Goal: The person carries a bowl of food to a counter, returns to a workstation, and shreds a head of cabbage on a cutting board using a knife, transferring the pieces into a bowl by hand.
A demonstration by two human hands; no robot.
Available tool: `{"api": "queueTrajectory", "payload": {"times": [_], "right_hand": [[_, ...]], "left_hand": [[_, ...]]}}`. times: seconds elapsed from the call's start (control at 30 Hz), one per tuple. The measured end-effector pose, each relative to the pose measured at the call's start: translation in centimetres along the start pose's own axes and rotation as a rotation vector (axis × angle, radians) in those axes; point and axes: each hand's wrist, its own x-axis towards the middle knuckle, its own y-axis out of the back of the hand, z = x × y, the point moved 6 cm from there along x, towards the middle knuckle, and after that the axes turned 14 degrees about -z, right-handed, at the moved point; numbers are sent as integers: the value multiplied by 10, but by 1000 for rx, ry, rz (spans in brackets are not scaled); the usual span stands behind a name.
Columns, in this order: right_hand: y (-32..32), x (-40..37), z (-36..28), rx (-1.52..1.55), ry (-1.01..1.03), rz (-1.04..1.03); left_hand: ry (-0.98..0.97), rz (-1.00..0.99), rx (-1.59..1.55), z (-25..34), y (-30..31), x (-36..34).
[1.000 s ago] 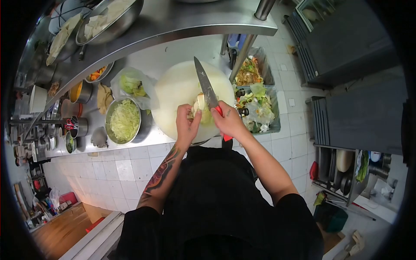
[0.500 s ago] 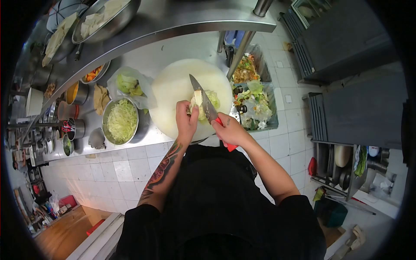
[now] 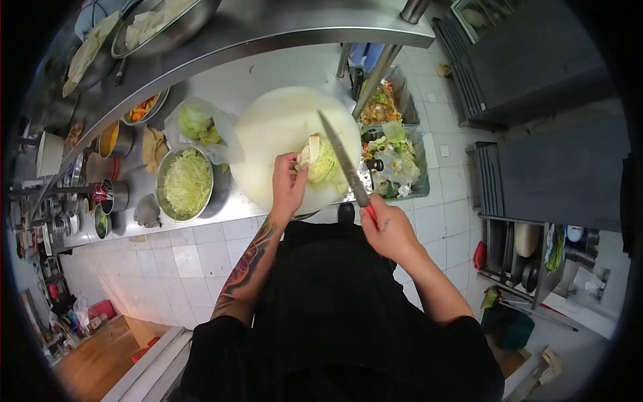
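A pale green cabbage piece [image 3: 320, 161] lies on the round white cutting board [image 3: 274, 130]. My left hand [image 3: 288, 184] presses on the cabbage's near side, fingers curled over it. My right hand [image 3: 388, 231] grips the red handle of a long kitchen knife [image 3: 343, 159]. The blade slants up and left across the cabbage's right edge, its tip over the board. The hand sits off the counter's front edge, near my black apron.
A steel bowl of shredded cabbage [image 3: 185, 182] stands left of the board, with a plastic bag of cabbage leaves [image 3: 199, 125] behind it. Grey bins of vegetable scraps [image 3: 395, 157] sit right of the board. A steel shelf [image 3: 268, 30] with bowls overhangs the counter.
My right hand has drawn back toward me and to the right with the knife. The blade has come off the cabbage's middle to its right side. The left hand stays on the cabbage.
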Motion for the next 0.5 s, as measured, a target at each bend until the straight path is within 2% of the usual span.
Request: {"api": "queueTrajectory", "payload": {"times": [0.1, 0.4, 0.5], "right_hand": [[-14, -3, -13, -304, 50, -79], [-16, -22, -24, -510, 81, -93], [-11, -28, -31, -543, 84, -113]], "left_hand": [[15, -64, 59, 4, 1, -7], [-67, -63, -35, 1, -3, -11], [-39, -55, -41, -2, -2, -14]]}}
